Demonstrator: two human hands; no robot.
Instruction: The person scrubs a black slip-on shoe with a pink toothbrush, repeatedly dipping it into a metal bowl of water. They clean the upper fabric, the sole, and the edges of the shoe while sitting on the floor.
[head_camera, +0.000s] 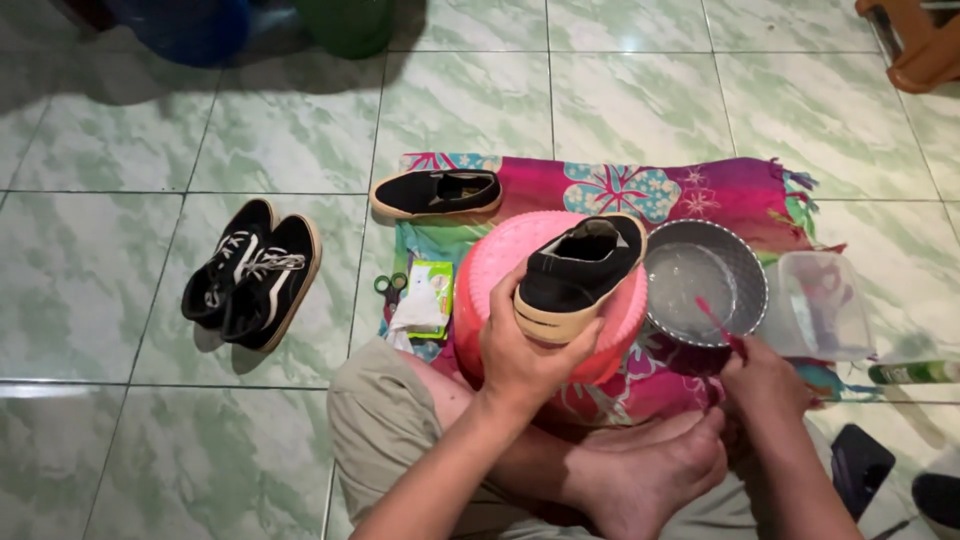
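- The black slip-on shoe (580, 275) with a tan sole rests toe-toward-the-person on top of the upturned pink basin (500, 260), and the left hand (525, 355) wraps its fingers around the near end, thumb on one side and fingers curled under the sole.
- The right hand (765, 380), just right of the pink basin, pinches a thin red-handled brush (718, 322) between closed fingers; the brush tip dips into the metal bowl of water (705, 285) that stands touching the basin's right side.
- The shoe sits on a rounded, smooth surface, so it could slide off the basin if the left hand loosens; the grip covers only the near end.
- The metal bowl sits right against the basin; a push on the basin or a hard stroke of the brush could likely tip it and spill water over the patterned cloth (690, 190) beneath the basin.
- A clear plastic container (820, 305) stands beyond the bowl, further right of the basin, within reach of the right forearm, and could be knocked.
- The second slip-on shoe (437, 193) lies behind the basin on the cloth, and a pair of black laced sneakers (250, 275) sits well left of the basin on the tiled floor (290, 130); splashes might reach the nearer one.
- Small scissors (390, 284) and a green-and-white packet (425, 295) lie just left of the basin, near the person's knee.
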